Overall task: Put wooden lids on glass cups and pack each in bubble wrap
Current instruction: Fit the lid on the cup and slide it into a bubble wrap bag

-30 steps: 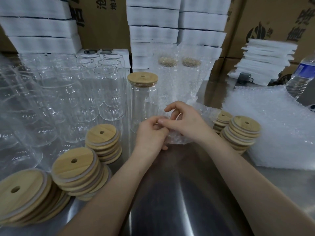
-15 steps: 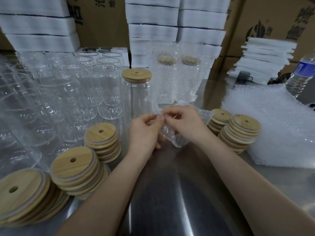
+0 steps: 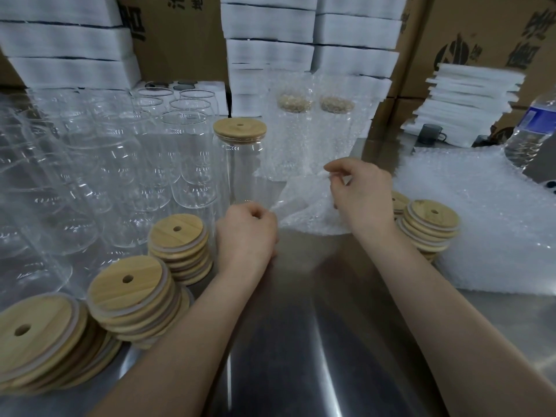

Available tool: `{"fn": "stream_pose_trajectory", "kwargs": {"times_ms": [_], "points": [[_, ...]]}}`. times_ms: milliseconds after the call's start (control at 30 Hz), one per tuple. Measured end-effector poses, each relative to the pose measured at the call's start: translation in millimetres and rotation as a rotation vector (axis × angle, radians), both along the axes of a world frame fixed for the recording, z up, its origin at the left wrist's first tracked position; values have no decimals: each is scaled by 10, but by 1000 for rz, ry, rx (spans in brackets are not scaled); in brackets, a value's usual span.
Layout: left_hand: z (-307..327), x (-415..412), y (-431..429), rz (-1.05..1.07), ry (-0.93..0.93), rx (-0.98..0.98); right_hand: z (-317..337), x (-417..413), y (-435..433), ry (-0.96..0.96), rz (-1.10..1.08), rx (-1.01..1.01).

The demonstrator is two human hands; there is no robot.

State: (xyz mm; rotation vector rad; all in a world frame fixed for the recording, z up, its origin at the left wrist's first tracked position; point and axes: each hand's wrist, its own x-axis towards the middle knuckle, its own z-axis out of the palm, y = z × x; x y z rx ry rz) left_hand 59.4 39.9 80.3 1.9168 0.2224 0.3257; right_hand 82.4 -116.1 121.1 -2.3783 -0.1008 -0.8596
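Observation:
A glass cup [image 3: 240,173] with a wooden lid [image 3: 239,130] stands upright at the middle of the steel table [image 3: 301,326]. Just right of it lies a bubble wrap bag [image 3: 304,212], its mouth pulled apart. My left hand [image 3: 245,233] pinches the bag's near edge in front of the cup. My right hand [image 3: 359,191] pinches the far edge, raised a little. Two wrapped, lidded cups [image 3: 313,130] stand behind the bag.
Several bare glass cups [image 3: 120,164] crowd the left. Stacks of wooden lids sit at the front left [image 3: 132,296] and at the right [image 3: 427,227]. A pile of bubble wrap bags [image 3: 487,224] lies right. Foam sheets [image 3: 469,103], cartons and a water bottle [image 3: 532,133] stand behind.
My hands, close together on the bag's edge before, have drawn apart: left toward me, right up and to the right. The bag's mouth has spread open.

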Motion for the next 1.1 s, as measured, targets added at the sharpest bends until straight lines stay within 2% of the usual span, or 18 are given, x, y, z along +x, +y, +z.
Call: {"fn": "stream_pose_trajectory", "kwargs": {"times_ms": [200,300,500,600,733,800,933,1033,1100], "points": [[41,-45,-52,-106,38,-78,7,-42,48,-61,77,81],[42,-37,-40,-106,33,-90,-8,-47,75,-97,137,54],[4,3,-16,-106,53,-63,19,-72,57,-148,92,78],[-7,15,-15,-102,36,-73,53,-122,123,-86,155,183],[14,21,-10,-122,43,-154,204,-157,275,-138,330,367],[33,13,-24,-129,52,-203,320,-109,369,-56,422,368],[48,-9,-37,-134,44,-222,495,57,617,182,512,223],[50,-29,-37,-143,35,-242,498,140,748,254,498,123],[55,-27,-41,-144,34,-248,455,176,776,255,455,128]]}}
